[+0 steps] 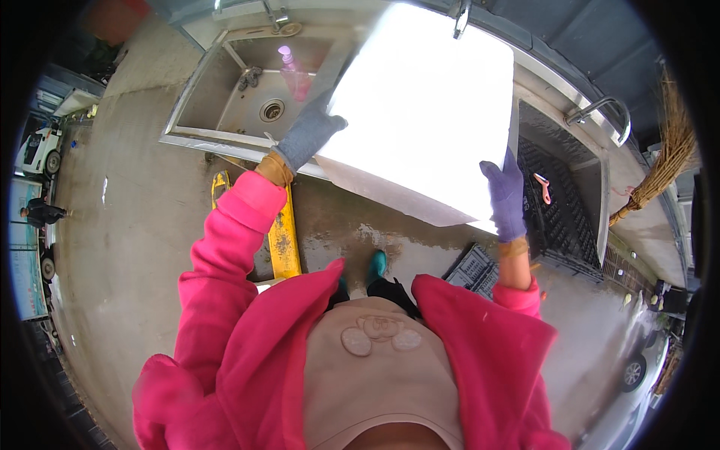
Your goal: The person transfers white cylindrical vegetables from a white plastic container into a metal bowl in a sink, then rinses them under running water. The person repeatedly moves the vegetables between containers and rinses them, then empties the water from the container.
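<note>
A large white box-like thing (427, 105) spans the sinks in front of me, its top so bright that no detail shows. Along its near edge a paler side face is visible. My left hand (309, 133), in a grey glove, grips its left edge, thumb on top and the other fingers hidden. On the right edge, near the close corner, my right hand (504, 196) in a purple-blue glove is closed on it, fingers partly hidden. Left of it, a steel sink basin (225, 112) holds a pink pump bottle (294, 73).
Right of the white thing is another basin with a black crate (559, 195) and a pink-handled peeler (542, 189). A straw broom (660, 150) leans at the far right. Below are a yellow metal bar (285, 240) and a grey crate (472, 270) on wet ground.
</note>
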Motion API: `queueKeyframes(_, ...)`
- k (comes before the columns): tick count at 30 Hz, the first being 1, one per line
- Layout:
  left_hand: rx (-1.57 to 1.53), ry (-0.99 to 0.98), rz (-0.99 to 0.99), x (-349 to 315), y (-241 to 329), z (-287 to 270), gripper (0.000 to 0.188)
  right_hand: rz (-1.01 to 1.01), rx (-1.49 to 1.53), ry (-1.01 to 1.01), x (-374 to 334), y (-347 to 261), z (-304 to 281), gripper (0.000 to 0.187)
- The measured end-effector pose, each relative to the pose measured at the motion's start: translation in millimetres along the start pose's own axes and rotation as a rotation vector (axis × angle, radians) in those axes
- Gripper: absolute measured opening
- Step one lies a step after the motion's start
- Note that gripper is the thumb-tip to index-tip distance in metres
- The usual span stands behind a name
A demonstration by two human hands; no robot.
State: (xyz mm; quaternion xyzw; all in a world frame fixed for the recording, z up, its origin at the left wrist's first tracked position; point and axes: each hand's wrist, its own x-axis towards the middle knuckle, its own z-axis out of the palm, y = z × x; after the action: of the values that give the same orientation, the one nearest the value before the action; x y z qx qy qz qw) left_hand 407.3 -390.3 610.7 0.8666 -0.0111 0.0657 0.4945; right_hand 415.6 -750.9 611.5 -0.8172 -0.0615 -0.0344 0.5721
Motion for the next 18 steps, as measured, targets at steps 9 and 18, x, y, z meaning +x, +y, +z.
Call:
queueKeyframes(9,0.001,-0.087,-0.144,20,-10,3,0.066,0.119,0.03,-0.053,16,11,-6,0.031)
queueKeyframes(18,0.043,-0.021,-0.164,25,-1,5,0.056,0.112,0.144,-0.095,27,20,-7,0.031)
